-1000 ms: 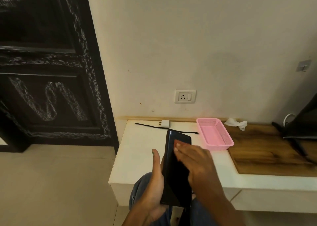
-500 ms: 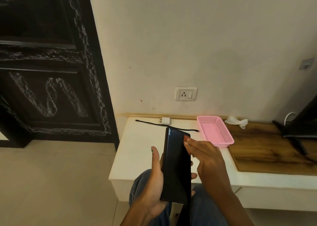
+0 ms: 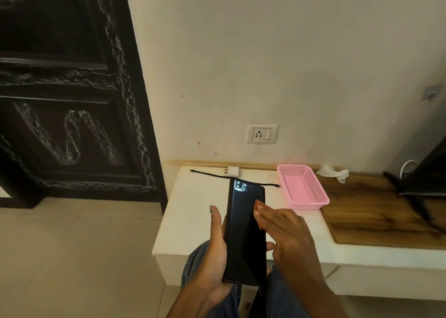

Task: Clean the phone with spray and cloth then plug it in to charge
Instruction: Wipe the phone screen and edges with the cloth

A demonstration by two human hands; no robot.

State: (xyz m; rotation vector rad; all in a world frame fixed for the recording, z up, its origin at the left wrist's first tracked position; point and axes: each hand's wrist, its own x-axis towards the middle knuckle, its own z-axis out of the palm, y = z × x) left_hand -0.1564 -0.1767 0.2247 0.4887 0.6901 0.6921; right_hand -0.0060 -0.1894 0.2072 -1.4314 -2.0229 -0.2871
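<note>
I see a low white counter (image 3: 193, 211) against a pale wall (image 3: 265, 52), with a wooden slab (image 3: 376, 211) set into its far right side and a dark carved door (image 3: 67, 95) off beyond my left hand. A socket (image 3: 262, 134) sits on the wall straight ahead of both hands. On the counter past my fingertips lie a black cable (image 3: 212, 174) and a white charger (image 3: 232, 171), just beside each other. A pink basket (image 3: 321, 198) stands ahead and to the right of my right hand, and a crumpled white cloth (image 3: 334, 172) lies on the wood farther out that way. A dark object (image 3: 429, 185) leans at the far right edge.

My left hand (image 3: 214, 257) grips the phone (image 3: 245, 233), thumb up along the left edge and fingertips curling round the right edge. The phone stands upright over my knees, its dark glossy face toward me, near the counter's front edge.

My right hand (image 3: 282, 235) has its fingers straight and together, their tips resting on the phone's right edge in its upper half. It holds nothing that I can make out.
</note>
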